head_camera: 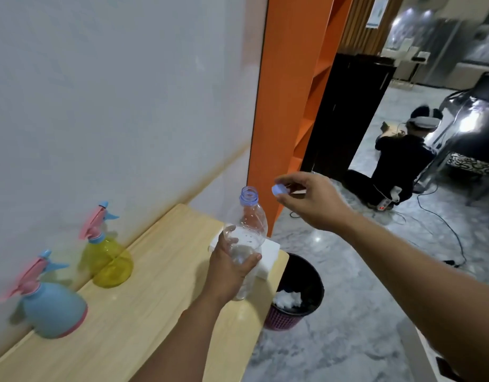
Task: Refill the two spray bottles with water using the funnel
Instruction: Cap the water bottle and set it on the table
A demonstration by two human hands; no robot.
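While gripping clear bottle [244, 244] mid-body w/ left hand [229, 268], fingers curling round it, holding it upright just above counter [155, 285] near its right end. Bottle neck open, uncapped, blue ring at mouth; little water showing inside, level hard to tell. Pinching blue cap [279, 189] btwn thumb & fingertips of right hand [309, 199], hovering right of & slightly above bottle mouth, apart from it. Standing on counter along wall: yellow sprayer [111, 260] w/ pink-blue trigger head on, further back; blue sprayer [50, 310] w/ same kind of head on, nearer & to left. Both well left of bottle, heads on. White block [270, 253] lying at counter edge, just behind bottle. Sitting on floor below counter end: black bin [298, 293] w/ white wad inside. Kneeling further back on floor: person in dark clothes [397, 164], beside cables.
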